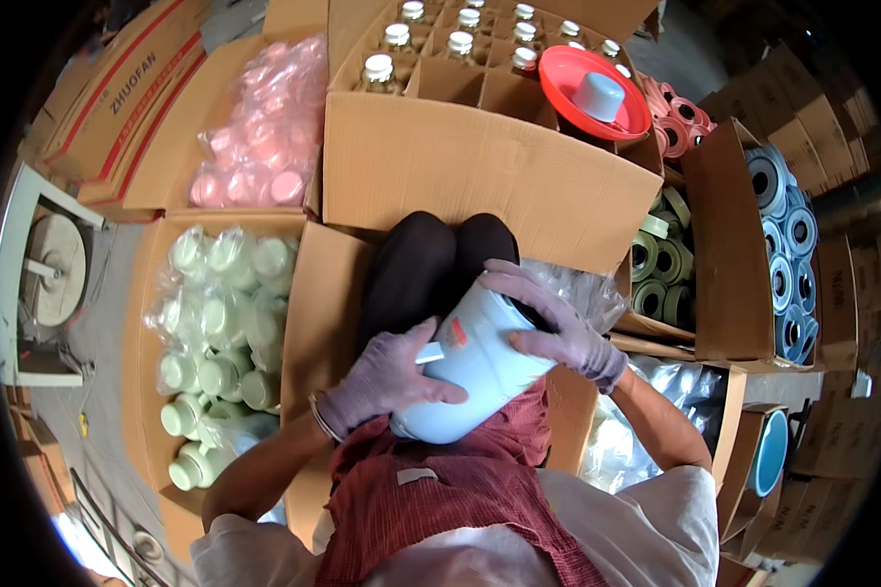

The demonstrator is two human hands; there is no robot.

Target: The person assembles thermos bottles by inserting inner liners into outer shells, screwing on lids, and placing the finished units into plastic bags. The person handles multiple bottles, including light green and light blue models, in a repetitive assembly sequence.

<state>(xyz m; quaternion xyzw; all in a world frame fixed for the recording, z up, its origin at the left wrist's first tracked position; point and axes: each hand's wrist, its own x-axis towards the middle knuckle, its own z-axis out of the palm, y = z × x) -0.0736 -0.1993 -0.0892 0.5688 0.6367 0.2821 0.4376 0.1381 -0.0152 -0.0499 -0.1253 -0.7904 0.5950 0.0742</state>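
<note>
I hold a light blue vacuum flask body tilted over my lap, its dark open end toward the upper right. A small red-and-white label shows on its side. My left hand, in a thin purple-grey glove, grips the lower left side. Beside its thumb a small white piece lies against the flask; what it is I cannot tell. My right hand, gloved alike, is wrapped over the open end, with fingers on the far side and thumb on the near side.
Ahead, a divided carton holds several white-capped bottles; a red dish with a pale blue cup rests on it. Cartons of bagged pink caps and pale green cups stand left. Green rings and blue rings are right.
</note>
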